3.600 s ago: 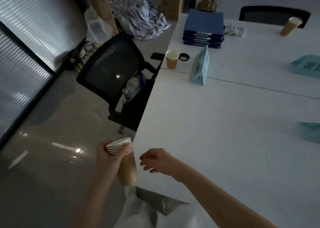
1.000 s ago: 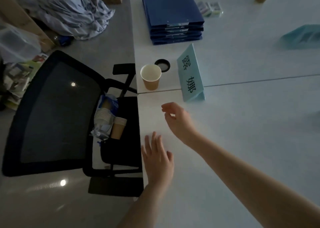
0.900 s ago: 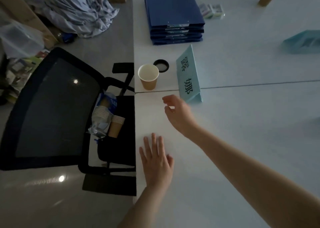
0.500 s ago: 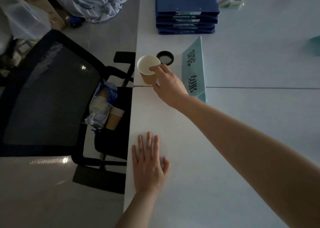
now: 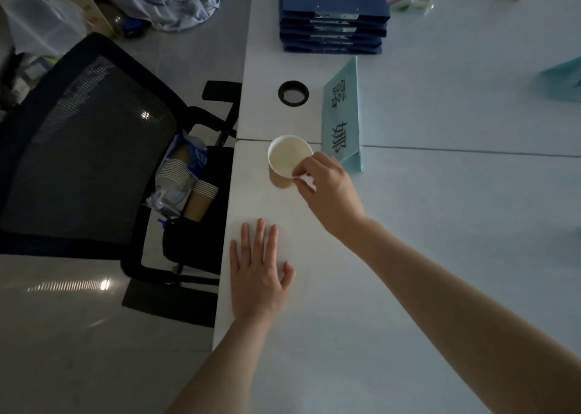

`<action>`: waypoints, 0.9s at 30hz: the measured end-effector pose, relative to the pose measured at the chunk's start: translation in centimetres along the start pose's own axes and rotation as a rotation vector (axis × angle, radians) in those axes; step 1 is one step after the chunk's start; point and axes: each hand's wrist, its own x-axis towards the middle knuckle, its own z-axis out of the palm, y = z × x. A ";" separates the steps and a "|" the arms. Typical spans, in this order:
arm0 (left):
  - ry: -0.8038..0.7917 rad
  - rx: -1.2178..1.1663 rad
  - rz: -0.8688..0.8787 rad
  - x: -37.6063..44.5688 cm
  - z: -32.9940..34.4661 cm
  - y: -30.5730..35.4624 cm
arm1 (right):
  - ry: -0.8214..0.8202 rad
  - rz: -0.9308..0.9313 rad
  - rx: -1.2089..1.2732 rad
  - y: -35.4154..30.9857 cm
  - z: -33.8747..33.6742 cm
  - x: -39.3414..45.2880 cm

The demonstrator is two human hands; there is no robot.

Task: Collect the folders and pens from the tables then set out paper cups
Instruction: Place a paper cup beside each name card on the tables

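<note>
Compared with the frame half a second earlier, the paper cup (image 5: 290, 159) had been drawn toward the near edge of the white table (image 5: 440, 225): it previously stood beyond the seam between the two tabletops, next to the black grommet (image 5: 293, 93), and now sat just on the near side of that seam, well apart from the grommet. The right hand (image 5: 327, 187) pinched the cup's rim at its right side, thumb inside the mouth and fingers curled outside. The left hand (image 5: 256, 272) lay flat on the table near its left edge, fingers straight and slightly spread, holding nothing; it had stayed in the same place.

The cup stood upright and showed a pale, empty interior. It sat just beside the teal name card (image 5: 342, 121), not touching it. The stack of blue folders (image 5: 333, 11) rested at the far end of the table. On the seat of the black office chair (image 5: 85, 149), a torn plastic sleeve (image 5: 179, 174) held a nested row of paper cups, and a second short stack of cups (image 5: 201, 200) leaned beside it
</note>
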 end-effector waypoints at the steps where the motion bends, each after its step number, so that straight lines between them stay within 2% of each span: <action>1: -0.005 0.001 -0.003 -0.1 -0.1 0.1 | 0.000 0.001 -0.033 0.2 -0.7 -1.7; 5: -0.016 0.007 -0.007 -0.2 -0.2 0.3 | 0.032 0.053 -0.159 2.2 -3.4 -5.8; 13: 0.047 -0.011 -0.013 -0.2 0.1 0.4 | 0.094 0.193 -0.196 5.6 -5.0 -5.8; 23: 0.018 0.006 -0.012 0.3 0.2 0.3 | 0.073 0.162 -0.264 5.6 -5.4 -6.7; 27: -0.022 0.010 0.017 0.3 0.4 -0.1 | 0.076 0.193 -0.257 4.1 -6.0 -10.3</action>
